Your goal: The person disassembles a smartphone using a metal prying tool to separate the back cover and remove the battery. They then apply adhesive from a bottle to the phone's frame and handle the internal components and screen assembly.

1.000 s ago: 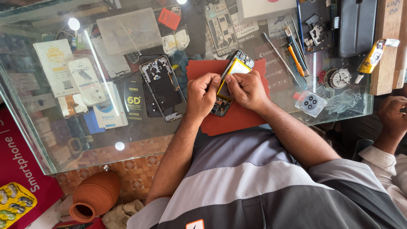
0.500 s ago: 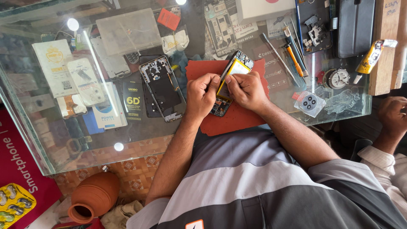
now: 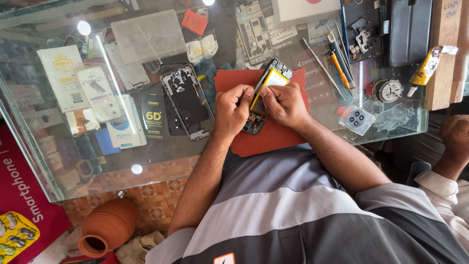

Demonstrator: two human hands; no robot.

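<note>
An opened phone point(image 3: 270, 80) with a yellow battery lies tilted on a red mat point(image 3: 273, 137) on the glass counter. Both my hands rest on it. My left hand point(image 3: 232, 110) presses its left side, fingertips pinched at the battery's edge. My right hand point(image 3: 286, 103) covers its right side, fingers meeting the left hand's over the battery. Whether a small tool sits between the fingers is hidden. A removed black phone frame point(image 3: 185, 100) lies just left of my left hand.
Screwdrivers and tweezers point(image 3: 337, 58) lie at the right, with a camera-lens part point(image 3: 356, 119), a round dial point(image 3: 388, 90) and a glue tube point(image 3: 427, 66). Packets point(image 3: 100, 98) show under the glass. A clay pot point(image 3: 107, 227) stands on the floor. Another person's hand point(image 3: 454, 139) is at the far right.
Both hands stay on the phone; the fingertips have shifted slightly along the battery. Nothing else has moved.
</note>
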